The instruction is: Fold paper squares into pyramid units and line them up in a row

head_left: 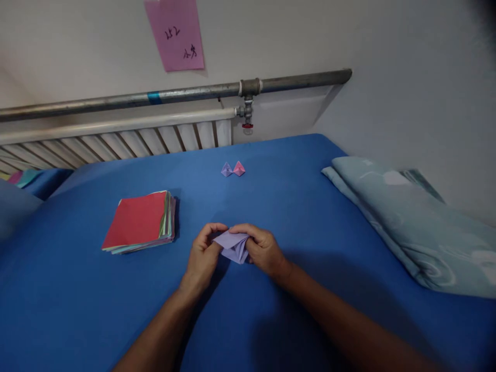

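A partly folded sheet of purple origami paper (233, 245) is held up between both hands above the blue bed cover. My left hand (204, 253) pinches its left edge between thumb and fingers. On the opposite side, my right hand (265, 250) grips the right edge, with the index finger lying along the top fold. Loose flaps hang open at the lower right of the paper. Farther back lie two small folded paper shapes, one purple (227, 169) and one pink (239, 168), side by side with their corners close together.
A stack of coloured paper (135, 219) with a red sheet on top sits at the left on the blue cover (271, 196). A folded pale green blanket (418, 222) lies at the right. Behind are a radiator (155, 137), a metal pipe (201, 93) and a red-handled valve (247, 125).
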`<state>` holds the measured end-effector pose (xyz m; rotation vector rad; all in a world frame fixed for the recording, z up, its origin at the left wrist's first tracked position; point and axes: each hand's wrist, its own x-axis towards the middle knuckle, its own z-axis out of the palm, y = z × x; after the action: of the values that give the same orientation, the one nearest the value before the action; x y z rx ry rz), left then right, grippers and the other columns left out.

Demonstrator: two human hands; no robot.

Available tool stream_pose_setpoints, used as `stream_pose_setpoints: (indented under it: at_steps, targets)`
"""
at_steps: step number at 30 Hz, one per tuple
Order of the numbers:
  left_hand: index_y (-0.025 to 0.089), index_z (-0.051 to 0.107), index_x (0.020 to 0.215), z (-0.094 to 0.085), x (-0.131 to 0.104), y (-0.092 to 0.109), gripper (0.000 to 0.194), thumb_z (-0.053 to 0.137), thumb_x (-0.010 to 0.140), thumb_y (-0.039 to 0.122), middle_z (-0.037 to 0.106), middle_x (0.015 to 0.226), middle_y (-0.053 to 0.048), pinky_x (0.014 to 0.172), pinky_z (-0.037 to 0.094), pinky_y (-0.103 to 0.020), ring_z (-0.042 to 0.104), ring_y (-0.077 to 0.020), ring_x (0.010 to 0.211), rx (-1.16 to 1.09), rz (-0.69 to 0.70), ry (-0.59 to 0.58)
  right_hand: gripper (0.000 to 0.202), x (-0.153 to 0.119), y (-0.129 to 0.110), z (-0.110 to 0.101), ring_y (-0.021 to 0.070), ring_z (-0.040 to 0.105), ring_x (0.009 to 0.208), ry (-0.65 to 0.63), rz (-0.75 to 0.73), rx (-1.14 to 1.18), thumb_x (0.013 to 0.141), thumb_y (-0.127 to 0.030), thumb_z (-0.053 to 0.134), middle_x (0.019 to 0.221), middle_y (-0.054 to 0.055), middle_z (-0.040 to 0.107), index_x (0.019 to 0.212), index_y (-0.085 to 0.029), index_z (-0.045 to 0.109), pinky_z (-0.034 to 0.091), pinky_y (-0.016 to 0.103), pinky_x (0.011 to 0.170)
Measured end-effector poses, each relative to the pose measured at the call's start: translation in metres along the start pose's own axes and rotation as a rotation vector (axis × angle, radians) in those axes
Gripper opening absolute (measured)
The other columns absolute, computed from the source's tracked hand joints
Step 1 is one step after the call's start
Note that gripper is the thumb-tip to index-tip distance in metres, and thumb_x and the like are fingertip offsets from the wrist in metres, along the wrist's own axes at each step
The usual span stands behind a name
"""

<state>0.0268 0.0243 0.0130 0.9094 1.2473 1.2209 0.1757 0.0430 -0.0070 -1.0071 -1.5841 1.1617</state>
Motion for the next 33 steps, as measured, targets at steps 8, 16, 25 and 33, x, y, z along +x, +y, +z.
stream_pose_setpoints:
  at_steps: [8,16,25,33]
  targets:
    - [0.017,0.064,0.108,-0.009,0.005,0.019,0.048,0.071,0.071,0.047,0.065,0.105,-0.009,0.073,0.054,-0.033,0.062,-0.0203,0.09,-0.39,-0.36,-0.253,0.037,0.0,0.007,-0.001,0.0119,0.058,0.064,0.083,-0.019,-0.015,0.076,-0.009,0.04,0.075,-0.001,0.063,0.093,-0.025,0.069,0.046,0.022,0.055]
    - [0.012,0.066,0.072,-0.01,0.012,0.008,0.039,0.088,0.052,0.035,0.06,0.063,0.001,0.055,0.05,-0.022,0.054,-0.0085,0.056,-0.27,-0.456,-0.167,0.037,0.003,0.006,-0.003,0.0146,0.062,0.086,-0.015,-0.266,-0.115,0.078,-0.005,0.042,0.092,0.003,0.064,0.094,-0.024,0.069,0.05,0.029,0.076]
    - [0.014,0.062,0.069,-0.012,0.015,0.006,0.041,0.089,0.047,0.035,0.061,0.059,0.004,0.05,0.044,-0.019,0.054,-0.0072,0.051,-0.227,-0.38,-0.022,0.037,-0.001,0.0,-0.01,0.013,0.059,0.056,-0.084,0.391,0.375,0.085,-0.032,0.047,0.078,0.001,0.061,0.12,-0.02,0.053,0.049,0.027,0.05]
    - [0.013,0.064,0.071,-0.006,0.009,0.006,0.042,0.087,0.049,0.041,0.059,0.058,0.005,0.051,0.04,-0.018,0.05,-0.0054,0.05,-0.15,-0.301,-0.033,0.03,0.001,-0.014,-0.009,0.0081,0.051,0.041,-0.114,0.486,0.189,0.077,-0.045,0.062,0.063,-0.002,0.059,0.088,-0.017,0.06,0.04,0.021,0.04]
